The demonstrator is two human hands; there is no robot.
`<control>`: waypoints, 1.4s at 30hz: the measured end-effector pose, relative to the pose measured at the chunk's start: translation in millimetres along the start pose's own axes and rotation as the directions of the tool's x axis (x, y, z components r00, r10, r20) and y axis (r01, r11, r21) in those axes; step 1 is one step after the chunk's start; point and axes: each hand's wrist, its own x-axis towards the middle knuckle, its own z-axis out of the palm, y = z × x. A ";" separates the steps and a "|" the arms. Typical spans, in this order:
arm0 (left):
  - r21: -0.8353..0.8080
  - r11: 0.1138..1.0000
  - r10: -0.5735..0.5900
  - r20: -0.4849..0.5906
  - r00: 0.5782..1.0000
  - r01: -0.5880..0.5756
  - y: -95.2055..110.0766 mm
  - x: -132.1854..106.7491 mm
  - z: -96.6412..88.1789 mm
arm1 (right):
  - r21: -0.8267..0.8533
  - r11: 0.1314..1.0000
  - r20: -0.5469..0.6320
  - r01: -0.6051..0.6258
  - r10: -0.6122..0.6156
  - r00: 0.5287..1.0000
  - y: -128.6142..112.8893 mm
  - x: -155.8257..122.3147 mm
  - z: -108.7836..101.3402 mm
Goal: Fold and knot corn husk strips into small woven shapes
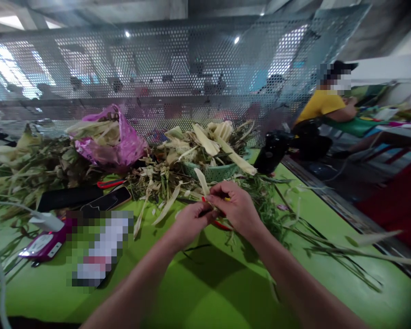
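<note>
My right hand is closed, thumb and fingers pinching a pale strip of dried husk whose free end points up and away. Just left of it, my left hand is also closed, its fingertips meeting the right hand at the strip's lower end. The exact grip there is partly hidden by the fingers. Red parts of a tool, possibly scissors, show beneath and behind the hands on the green table. Loose husk pieces lie to the left of the hands.
A green basket heaped with husks stands behind my hands. Around it are a pink plastic bag, dried plants, a black phone, a purple power socket and a dark bottle. A person in yellow sits at right.
</note>
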 end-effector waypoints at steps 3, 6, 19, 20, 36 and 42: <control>-0.223 0.970 -0.123 -0.103 0.987 0.098 3.7 0.9 -2.2 | -0.027 0.998 -0.058 0.051 -0.053 0.997 -3.1 2.7 -8.0; -0.513 0.853 -0.241 -0.226 0.944 0.095 7.7 0.9 -7.2 | 0.014 1.000 -0.084 0.019 -0.017 0.996 -4.1 3.3 -12.1; -0.703 0.711 -0.187 -0.224 0.957 -0.025 1.8 5.0 -12.2 | -0.251 0.956 -0.236 0.153 -0.214 0.948 -6.5 1.4 -10.1; -0.705 0.708 -0.184 -0.240 0.953 -0.040 0.7 5.3 -12.0 | -0.260 0.953 -0.195 0.156 -0.210 0.958 -8.2 -0.3 -7.6; -0.243 0.969 -0.054 -0.379 0.924 -0.043 -7.7 7.0 -24.2 | 0.054 0.994 0.010 -0.098 0.097 0.995 -2.6 -8.3 11.8; 0.147 0.982 0.171 -0.404 0.899 -0.121 -5.6 5.6 -34.1 | 0.028 0.999 -0.068 -0.028 0.030 0.997 -7.7 -7.1 6.5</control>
